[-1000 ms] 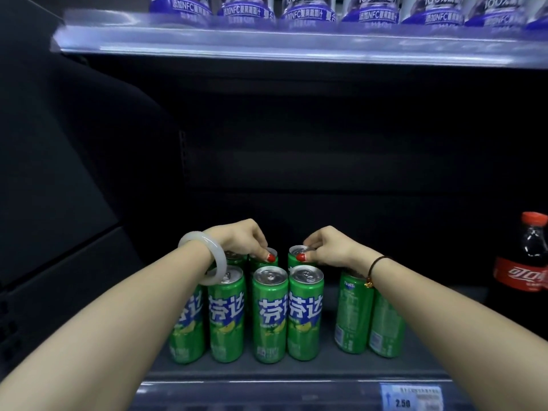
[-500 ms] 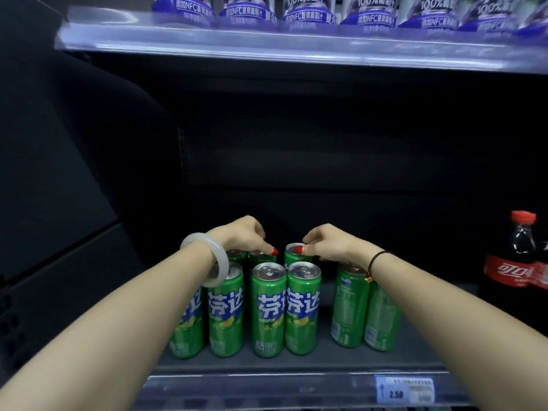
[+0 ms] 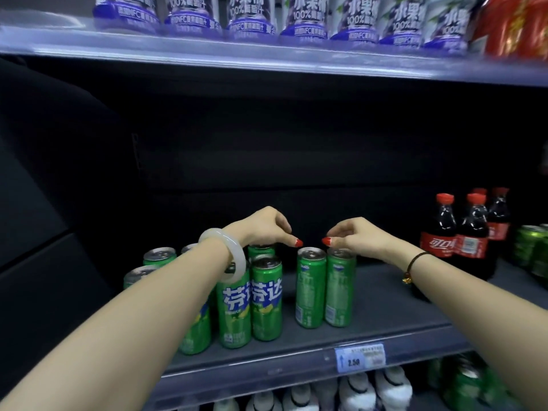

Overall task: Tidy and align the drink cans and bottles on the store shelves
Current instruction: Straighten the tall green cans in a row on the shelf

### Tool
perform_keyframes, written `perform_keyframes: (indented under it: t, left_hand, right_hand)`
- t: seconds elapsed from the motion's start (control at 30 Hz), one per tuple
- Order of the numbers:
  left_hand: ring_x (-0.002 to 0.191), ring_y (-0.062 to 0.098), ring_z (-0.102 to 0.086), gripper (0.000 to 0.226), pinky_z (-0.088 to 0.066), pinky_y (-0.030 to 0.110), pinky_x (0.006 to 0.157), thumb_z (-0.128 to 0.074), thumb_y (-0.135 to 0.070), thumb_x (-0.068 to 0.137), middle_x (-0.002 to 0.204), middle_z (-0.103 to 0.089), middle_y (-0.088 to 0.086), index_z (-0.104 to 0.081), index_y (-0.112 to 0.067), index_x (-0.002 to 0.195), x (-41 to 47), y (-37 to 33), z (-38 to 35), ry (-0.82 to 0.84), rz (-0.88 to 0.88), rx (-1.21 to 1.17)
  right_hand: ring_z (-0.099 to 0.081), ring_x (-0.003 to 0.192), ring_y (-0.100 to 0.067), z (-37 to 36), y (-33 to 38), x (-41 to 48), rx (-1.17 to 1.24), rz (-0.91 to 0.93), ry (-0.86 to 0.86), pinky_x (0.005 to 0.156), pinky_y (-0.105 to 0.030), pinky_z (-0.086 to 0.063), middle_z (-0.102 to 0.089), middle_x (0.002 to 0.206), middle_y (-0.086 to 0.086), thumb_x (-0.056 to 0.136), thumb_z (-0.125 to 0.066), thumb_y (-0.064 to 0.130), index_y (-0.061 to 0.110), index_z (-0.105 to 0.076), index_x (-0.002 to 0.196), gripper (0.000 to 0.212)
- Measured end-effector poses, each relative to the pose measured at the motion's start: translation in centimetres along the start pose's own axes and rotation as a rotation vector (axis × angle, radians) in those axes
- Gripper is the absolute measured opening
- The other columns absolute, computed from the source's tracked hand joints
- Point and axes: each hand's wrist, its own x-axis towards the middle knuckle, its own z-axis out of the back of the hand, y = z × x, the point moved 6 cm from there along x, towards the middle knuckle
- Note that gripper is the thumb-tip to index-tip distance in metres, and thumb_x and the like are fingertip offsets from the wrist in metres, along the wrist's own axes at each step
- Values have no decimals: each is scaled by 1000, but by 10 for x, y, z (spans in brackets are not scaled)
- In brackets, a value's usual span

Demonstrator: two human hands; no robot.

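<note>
Several green drink cans stand on the dark middle shelf (image 3: 385,310). A cluster with its labels facing front (image 3: 267,295) is at the left, and a pair with their backs turned out (image 3: 311,289) is just to its right. My left hand (image 3: 261,228) hovers over a back-row can (image 3: 261,251) with its fingers curled down onto the lid and its thumb pointing right, off the can. My right hand (image 3: 355,235) pinches the top rim of the pair's right can (image 3: 341,289). My left forearm hides part of the front-left cans.
Cola bottles with red caps (image 3: 468,235) stand at the right of the same shelf, with more green cans (image 3: 530,247) beyond them. Purple-labelled juice bottles (image 3: 302,16) line the shelf above. A price tag (image 3: 358,358) sits on the shelf edge, with white bottles (image 3: 355,390) below.
My right hand has shifted from the centre back-row can to the right can of the separate pair. My left hand has lifted a little. The view has swung to show more shelf at the right.
</note>
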Motion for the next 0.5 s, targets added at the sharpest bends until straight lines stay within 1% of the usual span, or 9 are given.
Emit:
perform_keyframes:
  t: [0.07, 0.13, 0.17, 0.23, 0.3, 0.37, 0.43, 0.5]
  left_hand:
    - [100, 14, -60, 46, -47, 25, 84, -79, -35, 72, 105, -65, 0, -66, -11, 110, 4, -5, -11, 16, -3, 4]
    - [103, 15, -59, 49, -46, 27, 91, -79, -37, 71, 107, -63, 0, -64, -12, 111, 7, -8, -22, 37, 13, 15]
    - [104, 15, -59, 52, -46, 29, 94, -80, -39, 70, 108, -63, 0, -64, -13, 112, 9, -7, -26, 48, 26, 18]
    - [105, 14, -58, 59, -45, 31, 97, -80, -43, 68, 109, -63, -1, -62, -14, 116, 14, -7, -33, 76, 55, 22]
    - [106, 14, -58, 64, -44, 32, 100, -80, -43, 69, 111, -62, 0, -59, -15, 122, 18, -7, -41, 120, 78, 30]
    - [108, 15, -58, 64, -43, 33, 101, -80, -38, 69, 116, -63, 2, -57, -18, 126, 20, -8, -48, 160, 95, 45]
    - [107, 15, -58, 59, -44, 30, 98, -80, -33, 70, 112, -65, -1, -58, -23, 124, 21, -9, -51, 192, 109, 38]
    - [106, 14, -59, 50, -44, 29, 96, -79, -30, 72, 108, -66, -3, -63, -23, 118, 20, -12, -52, 201, 112, 31]
  right_hand:
    - [-62, 93, -14, 8, -10, -3, -6, -13, 1, 78, -23, -48, -68, 104, -6, 81, -71, 30, 9, -65, 110, 37]
    - [-60, 98, -14, 14, -18, -5, -20, -37, 28, 76, -21, -45, -65, 110, -6, 80, -72, 32, 9, -62, 115, 44]
    - [-59, 101, -14, 14, -22, -5, -16, -58, 60, 76, -21, -45, -64, 113, -5, 79, -72, 33, 9, -60, 119, 48]
    - [-56, 109, -16, 11, -31, -6, 8, -112, 155, 81, -26, -48, -60, 120, -4, 78, -73, 33, 12, -54, 126, 56]
    - [-55, 112, -15, 7, -36, -7, -12, -136, 248, 86, -30, -49, -58, 123, -1, 79, -73, 33, 16, -48, 131, 60]
    - [-56, 110, -13, 3, -38, -6, -26, -122, 327, 85, -29, -48, -60, 123, 2, 80, -71, 30, 20, -45, 133, 60]
    - [-55, 108, -11, 0, -38, -5, -8, -99, 379, 84, -29, -46, -60, 124, 5, 82, -70, 25, 22, -45, 134, 58]
    - [-54, 106, -11, -2, -37, -2, 14, -75, 411, 84, -30, -46, -60, 123, 5, 83, -68, 19, 23, -48, 131, 52]
